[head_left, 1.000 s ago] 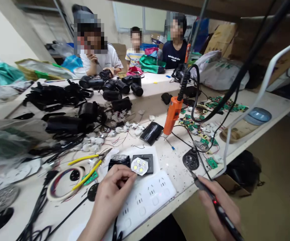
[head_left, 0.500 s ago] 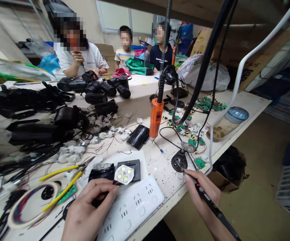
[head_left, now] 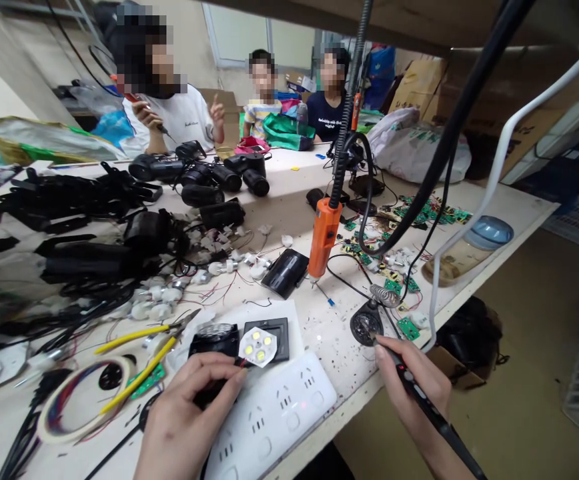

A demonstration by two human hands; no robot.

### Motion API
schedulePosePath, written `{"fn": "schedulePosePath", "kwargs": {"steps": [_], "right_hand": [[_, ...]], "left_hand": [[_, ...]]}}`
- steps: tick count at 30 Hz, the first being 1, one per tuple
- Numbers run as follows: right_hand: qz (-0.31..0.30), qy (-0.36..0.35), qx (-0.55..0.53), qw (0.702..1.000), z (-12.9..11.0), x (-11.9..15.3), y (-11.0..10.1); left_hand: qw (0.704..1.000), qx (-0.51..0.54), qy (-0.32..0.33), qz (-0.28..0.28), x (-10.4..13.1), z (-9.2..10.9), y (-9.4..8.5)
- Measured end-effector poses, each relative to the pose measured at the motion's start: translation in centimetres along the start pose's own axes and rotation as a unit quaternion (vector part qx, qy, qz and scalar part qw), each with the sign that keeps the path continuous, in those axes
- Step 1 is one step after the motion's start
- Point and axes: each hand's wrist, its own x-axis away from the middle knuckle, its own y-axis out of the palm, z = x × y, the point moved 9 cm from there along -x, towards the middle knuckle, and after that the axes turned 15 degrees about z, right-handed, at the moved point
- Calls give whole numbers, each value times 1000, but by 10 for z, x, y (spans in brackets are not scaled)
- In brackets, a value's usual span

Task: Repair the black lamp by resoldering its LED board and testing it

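Note:
My left hand is closed at the near edge of a white hexagonal LED board with yellow LEDs. A bit of red wire shows at the pinched thumb and fingertips, and dark material is partly hidden under the palm. The board lies against a black square frame, beside a black lamp head. My right hand holds a black soldering iron like a pen. Its tip points down into the round black base of a soldering iron stand with a coil spring.
A white power strip lies close in front. Yellow-handled pliers and a tape roll are at left. An orange electric screwdriver hangs mid-table. Black lamp housings, green circuit boards and a jar surround; people sit opposite.
The view has shifted slightly, so the table appears further right. Across the table, a person has moved an orange tool aside and raised the other hand. My hands keep their grips.

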Motion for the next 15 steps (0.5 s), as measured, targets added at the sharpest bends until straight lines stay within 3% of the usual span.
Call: {"fn": "schedulePosePath", "kwargs": {"steps": [6, 15], "right_hand": [[-2, -11, 13, 1000, 0, -1, 0], [15, -12, 32, 999, -24, -8, -16]], "left_hand": [[1000, 19, 5, -1, 1, -2, 2], [998, 27, 50, 34, 6, 10, 1]]}}
